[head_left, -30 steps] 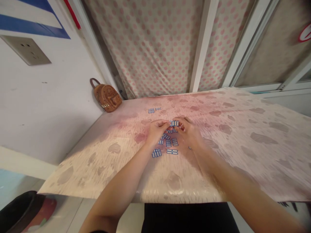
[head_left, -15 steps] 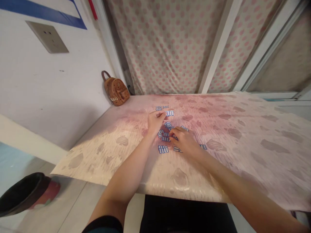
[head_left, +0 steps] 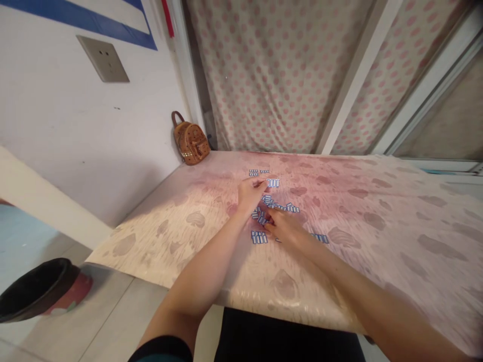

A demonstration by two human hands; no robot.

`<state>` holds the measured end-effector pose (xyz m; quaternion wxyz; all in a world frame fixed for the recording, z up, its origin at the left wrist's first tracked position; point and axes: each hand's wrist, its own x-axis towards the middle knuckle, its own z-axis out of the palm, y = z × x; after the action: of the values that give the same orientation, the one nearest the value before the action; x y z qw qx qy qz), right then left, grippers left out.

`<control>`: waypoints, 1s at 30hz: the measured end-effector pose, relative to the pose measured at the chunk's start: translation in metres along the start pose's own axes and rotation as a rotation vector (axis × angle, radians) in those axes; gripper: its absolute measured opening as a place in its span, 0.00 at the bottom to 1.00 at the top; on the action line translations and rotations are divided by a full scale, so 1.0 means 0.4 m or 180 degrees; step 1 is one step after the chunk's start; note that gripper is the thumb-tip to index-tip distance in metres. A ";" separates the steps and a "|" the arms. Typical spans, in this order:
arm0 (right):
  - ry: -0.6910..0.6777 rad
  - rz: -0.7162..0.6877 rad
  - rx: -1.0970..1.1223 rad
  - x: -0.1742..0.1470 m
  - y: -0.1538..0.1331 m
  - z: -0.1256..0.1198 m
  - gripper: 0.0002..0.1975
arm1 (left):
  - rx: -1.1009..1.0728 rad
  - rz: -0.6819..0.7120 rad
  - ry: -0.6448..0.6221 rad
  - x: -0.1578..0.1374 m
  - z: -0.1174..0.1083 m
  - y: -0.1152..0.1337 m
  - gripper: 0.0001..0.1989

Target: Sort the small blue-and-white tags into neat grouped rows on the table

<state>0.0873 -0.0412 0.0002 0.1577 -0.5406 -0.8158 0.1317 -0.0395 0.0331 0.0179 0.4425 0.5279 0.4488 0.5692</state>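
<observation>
My left hand is closed in a pinch on a small fan of blue-edged white cards, held just above the table. My right hand is lower and to the right, its fingers bent together over a loose pile of the same small pieces. One tilted piece lies right by its fingertips; whether they grip it is hard to make out. Nearer me is a neat row of pieces, and another row lies partly behind my right wrist. Small groups lie beyond my left hand.
A patterned cloth covers the table. A small brown backpack stands at the far left corner against the wall. A dotted curtain hangs behind the table. On the floor at left stands a dark-rimmed bin.
The whole view has shifted, so things sit farther right. My right fingers have moved within the pile, and pieces beside them now lie tilted. My left hand keeps its fan.
</observation>
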 end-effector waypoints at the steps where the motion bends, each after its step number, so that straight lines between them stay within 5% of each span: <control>1: 0.0137 -0.0056 0.0086 -0.004 0.007 -0.002 0.07 | 0.0022 0.0017 -0.0015 0.001 0.000 -0.004 0.05; 10: 0.1477 0.0302 0.0747 -0.008 0.102 -0.108 0.10 | 0.0276 0.0268 -0.0285 -0.013 0.011 -0.031 0.06; 14: 0.1444 0.0389 0.0859 -0.010 0.109 -0.127 0.05 | 0.0318 0.0333 -0.0482 -0.027 0.020 -0.023 0.06; 20: 0.1353 0.0402 0.0401 -0.007 0.112 -0.128 0.13 | 0.0521 0.0330 -0.0520 -0.041 0.024 -0.009 0.07; 30: 0.1489 0.0436 0.0532 -0.008 0.125 -0.123 0.06 | 0.0605 0.0366 -0.0761 -0.043 0.021 -0.014 0.08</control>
<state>0.1501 -0.0230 0.0256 0.3770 -0.5954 -0.7049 0.0804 -0.0301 0.0180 0.0092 0.4075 0.6562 0.4139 0.4817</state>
